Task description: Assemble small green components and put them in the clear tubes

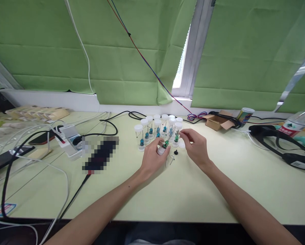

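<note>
My left hand [151, 153] is closed round a small white base with a green piece [165, 144] on it, tilted above the table. To its right, my right hand [195, 145] has thumb and fingertips pinched together; whatever thin or small thing they grip is too small to make out. Behind both hands stand several clear tubes [139, 133] with white caps and blue pieces inside. One tube [177, 131] by my right fingertips has a green piece in it. On the table just below lie a small black part [176, 152] and thin metal pins [172, 159].
At left are a power strip [70, 143], tangled cables, phones and a blurred-out dark object [101, 154]. Toward the right are an open cardboard box [217, 121], a can [245, 116], a black headset [285, 146] and a bottle [295, 120]. Green blinds [132, 68] hang behind.
</note>
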`<state>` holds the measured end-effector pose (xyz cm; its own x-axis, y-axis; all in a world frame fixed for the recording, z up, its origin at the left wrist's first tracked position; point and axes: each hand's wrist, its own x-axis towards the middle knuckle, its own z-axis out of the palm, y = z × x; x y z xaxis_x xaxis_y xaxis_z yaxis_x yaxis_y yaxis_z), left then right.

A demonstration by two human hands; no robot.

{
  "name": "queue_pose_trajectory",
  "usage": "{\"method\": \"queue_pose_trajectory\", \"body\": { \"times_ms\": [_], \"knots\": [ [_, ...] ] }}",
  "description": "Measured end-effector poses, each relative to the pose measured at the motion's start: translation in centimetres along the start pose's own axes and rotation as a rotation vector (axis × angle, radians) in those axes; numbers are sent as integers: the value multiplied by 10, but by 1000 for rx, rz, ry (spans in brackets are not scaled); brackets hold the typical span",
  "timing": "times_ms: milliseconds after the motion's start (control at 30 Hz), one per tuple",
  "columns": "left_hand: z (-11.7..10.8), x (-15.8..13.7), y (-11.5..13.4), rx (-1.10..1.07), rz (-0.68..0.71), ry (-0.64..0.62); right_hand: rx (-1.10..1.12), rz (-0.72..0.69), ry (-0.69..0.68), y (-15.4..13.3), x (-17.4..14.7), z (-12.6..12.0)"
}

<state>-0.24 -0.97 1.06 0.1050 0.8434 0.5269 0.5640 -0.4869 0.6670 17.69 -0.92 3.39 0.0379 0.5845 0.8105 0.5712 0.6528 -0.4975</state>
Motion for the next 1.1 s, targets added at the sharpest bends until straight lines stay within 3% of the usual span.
{"method": "queue_pose_trajectory", "body": {
  "times_ms": [1100],
  "knots": [
    [0, -1, -4, 13, 21, -9, 67, -62, 157, 8, 7, -6]
  ]
}}
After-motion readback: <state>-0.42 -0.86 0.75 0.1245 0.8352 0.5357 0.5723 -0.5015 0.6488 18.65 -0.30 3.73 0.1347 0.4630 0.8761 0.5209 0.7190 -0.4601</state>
